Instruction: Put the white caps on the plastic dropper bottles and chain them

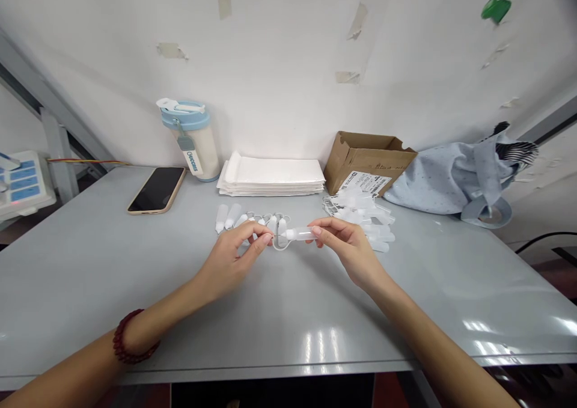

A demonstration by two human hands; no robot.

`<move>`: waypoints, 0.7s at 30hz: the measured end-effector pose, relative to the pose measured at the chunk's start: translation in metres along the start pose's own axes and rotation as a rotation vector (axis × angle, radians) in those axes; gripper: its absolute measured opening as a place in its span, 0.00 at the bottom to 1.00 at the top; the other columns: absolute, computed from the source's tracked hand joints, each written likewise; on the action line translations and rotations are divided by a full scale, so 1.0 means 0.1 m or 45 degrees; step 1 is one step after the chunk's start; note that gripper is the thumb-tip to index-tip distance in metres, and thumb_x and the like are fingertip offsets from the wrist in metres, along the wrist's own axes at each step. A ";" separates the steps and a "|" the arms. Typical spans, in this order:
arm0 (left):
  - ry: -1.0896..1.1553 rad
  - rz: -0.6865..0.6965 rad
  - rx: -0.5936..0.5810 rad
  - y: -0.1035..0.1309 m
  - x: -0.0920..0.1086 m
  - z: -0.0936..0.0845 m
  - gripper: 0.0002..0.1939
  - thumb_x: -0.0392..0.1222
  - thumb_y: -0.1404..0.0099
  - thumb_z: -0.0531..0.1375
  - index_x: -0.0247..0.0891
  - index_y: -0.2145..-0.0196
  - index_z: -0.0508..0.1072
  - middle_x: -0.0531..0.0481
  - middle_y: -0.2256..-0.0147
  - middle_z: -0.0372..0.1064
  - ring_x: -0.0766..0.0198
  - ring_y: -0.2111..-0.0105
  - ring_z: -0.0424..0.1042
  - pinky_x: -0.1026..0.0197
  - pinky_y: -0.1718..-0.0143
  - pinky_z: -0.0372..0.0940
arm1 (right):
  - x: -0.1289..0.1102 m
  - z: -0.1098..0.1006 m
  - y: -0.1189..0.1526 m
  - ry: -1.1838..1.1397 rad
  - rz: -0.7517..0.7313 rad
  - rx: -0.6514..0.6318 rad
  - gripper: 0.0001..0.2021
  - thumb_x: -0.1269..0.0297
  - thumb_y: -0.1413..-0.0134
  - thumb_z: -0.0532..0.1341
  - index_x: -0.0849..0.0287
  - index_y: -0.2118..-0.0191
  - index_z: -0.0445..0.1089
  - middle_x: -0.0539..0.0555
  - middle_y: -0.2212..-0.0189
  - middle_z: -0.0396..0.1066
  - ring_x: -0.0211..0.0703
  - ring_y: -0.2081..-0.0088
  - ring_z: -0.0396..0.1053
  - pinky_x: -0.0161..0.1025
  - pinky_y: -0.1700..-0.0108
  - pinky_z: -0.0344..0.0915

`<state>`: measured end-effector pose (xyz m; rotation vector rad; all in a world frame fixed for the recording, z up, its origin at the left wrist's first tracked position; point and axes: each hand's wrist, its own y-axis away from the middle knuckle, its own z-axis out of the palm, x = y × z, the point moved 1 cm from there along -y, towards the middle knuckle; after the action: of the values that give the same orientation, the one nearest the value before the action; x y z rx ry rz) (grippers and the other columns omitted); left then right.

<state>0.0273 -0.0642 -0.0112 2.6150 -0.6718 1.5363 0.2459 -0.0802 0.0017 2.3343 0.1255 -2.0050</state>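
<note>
Above the middle of the table, a small translucent dropper bottle lies nearly level, its thin tip pointing left. My right hand is closed around its base end, thumb on the near side. At the tip, my left hand pinches the end of the bottle's thin white strap; the cap there is mostly hidden by the fingers. Behind my hands stands a row of several similar bottles, lying flat with tips toward me. Right of my right hand is a loose pile of more such bottles.
A stack of white paper packets lies against the wall, with an open cardboard box to its right. Farther left are a tumbler and a phone. A light blue cloth bag and a tape roll sit at right.
</note>
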 end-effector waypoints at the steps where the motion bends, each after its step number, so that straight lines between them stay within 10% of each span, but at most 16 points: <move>1: 0.000 -0.001 -0.002 0.00 0.00 0.00 0.11 0.46 0.33 0.52 0.40 0.66 0.72 0.52 0.67 0.70 0.62 0.65 0.66 0.62 0.68 0.59 | 0.00 0.00 0.00 0.002 0.000 0.002 0.09 0.58 0.46 0.61 0.58 0.66 0.73 0.51 0.71 0.73 0.39 0.66 0.69 0.37 0.61 0.64; 21: -0.117 0.032 -0.006 0.00 0.02 -0.01 0.12 0.45 0.33 0.52 0.39 0.69 0.71 0.52 0.70 0.69 0.63 0.68 0.66 0.64 0.72 0.60 | 0.04 0.05 0.05 0.278 -0.221 0.101 0.10 0.57 0.45 0.60 0.58 0.65 0.72 0.52 0.74 0.73 0.42 0.68 0.69 0.38 0.66 0.62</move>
<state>0.0273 -0.0649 -0.0089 2.6981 -0.7157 1.4266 0.2421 -0.0852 -0.0029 2.6733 0.2726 -1.8481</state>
